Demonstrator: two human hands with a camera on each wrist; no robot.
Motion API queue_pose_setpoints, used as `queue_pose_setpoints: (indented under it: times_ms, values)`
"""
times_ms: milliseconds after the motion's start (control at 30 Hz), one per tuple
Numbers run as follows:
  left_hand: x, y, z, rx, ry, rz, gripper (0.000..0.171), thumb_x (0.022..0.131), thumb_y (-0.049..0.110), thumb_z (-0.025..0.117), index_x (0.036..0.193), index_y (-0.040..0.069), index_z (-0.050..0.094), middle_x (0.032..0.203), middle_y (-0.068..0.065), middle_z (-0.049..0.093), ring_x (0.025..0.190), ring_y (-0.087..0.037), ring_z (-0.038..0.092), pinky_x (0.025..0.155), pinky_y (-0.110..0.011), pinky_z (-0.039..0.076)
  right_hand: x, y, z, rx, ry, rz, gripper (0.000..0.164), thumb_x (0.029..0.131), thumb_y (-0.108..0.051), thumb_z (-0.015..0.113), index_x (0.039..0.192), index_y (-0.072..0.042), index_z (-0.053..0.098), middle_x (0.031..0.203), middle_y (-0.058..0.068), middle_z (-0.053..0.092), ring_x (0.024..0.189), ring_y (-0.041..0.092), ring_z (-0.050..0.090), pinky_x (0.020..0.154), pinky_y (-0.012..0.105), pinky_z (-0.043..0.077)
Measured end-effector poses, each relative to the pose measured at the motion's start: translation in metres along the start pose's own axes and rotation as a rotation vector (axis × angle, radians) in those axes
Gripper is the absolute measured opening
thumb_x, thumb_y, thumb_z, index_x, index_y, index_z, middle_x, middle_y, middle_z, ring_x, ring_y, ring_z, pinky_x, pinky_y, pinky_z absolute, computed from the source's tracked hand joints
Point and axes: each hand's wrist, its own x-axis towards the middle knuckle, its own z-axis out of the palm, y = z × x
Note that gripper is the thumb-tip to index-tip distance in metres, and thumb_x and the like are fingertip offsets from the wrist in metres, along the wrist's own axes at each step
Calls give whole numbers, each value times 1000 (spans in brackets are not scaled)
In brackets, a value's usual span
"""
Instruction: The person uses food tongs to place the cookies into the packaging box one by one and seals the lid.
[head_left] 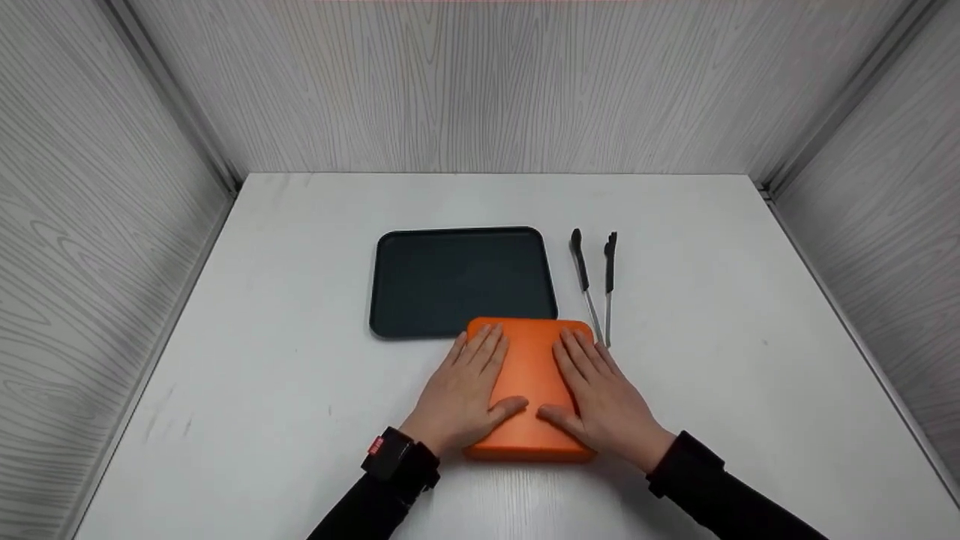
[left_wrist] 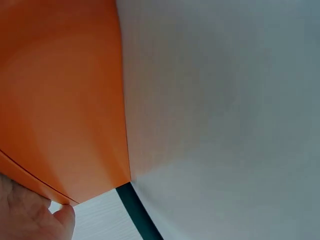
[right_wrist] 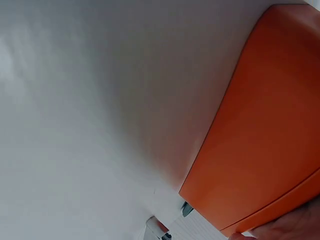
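An orange box (head_left: 529, 375) with rounded corners lies near the front middle of the table. A thin seam along its side (left_wrist: 60, 115) shows in the left wrist view. My left hand (head_left: 466, 397) rests on the left part of its top, fingers straight and pointing away, thumb turned inward. On the right part of the top my right hand (head_left: 606, 405) lies much the same way. The two thumbs point toward each other, slightly apart. In the right wrist view, the box (right_wrist: 265, 130) fills the right side, and part of the hand (right_wrist: 295, 225) shows beneath its seam.
Behind the box sits a dark green tray (head_left: 461, 281), its near right corner by the box's far edge. Tongs with black tips and metal arms (head_left: 610, 262) lie spread to the right of the tray. Wood-grain panels (head_left: 480, 90) enclose the white table (head_left: 285, 360) at back and sides.
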Motion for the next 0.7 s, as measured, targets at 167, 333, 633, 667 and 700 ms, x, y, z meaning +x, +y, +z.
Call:
queue_pose_setpoints:
  times_ms: [167,333,633,667,700]
  values:
    - [0,0,-1,15,0,-1,91,101,72,26,164,7,15,172,-7,9,158,-20,3,128,-44,3,2,0,0,11,-34,21,91,100,-64,48,161,-2,23,170,16,17,157,30,13,125,52,16]
    - [1,1,-3,18,-11,1,92,101,73,25,164,6,15,172,-7,9,158,-21,4,128,-45,4,2,1,-2,42,-59,47,91,100,-64,49,162,-3,22,171,14,14,158,29,11,125,53,15]
    - [3,-9,-23,33,-11,-65,96,99,76,21,164,7,15,172,-6,4,159,-23,1,127,-46,0,7,11,-16,67,-65,117,93,98,-64,51,162,-4,21,171,12,13,158,31,9,125,57,6]
    - [4,-12,-26,39,-7,-85,96,98,77,22,164,7,15,172,-6,4,159,-23,1,127,-47,0,9,14,-18,63,-62,133,93,98,-63,52,163,-5,21,171,11,13,158,32,8,125,58,5]
    - [4,-16,-29,46,1,-108,95,98,77,23,164,8,15,172,-6,4,159,-24,1,127,-47,0,11,17,-20,56,-61,153,92,98,-62,53,163,-5,21,171,11,13,158,33,8,125,58,4]
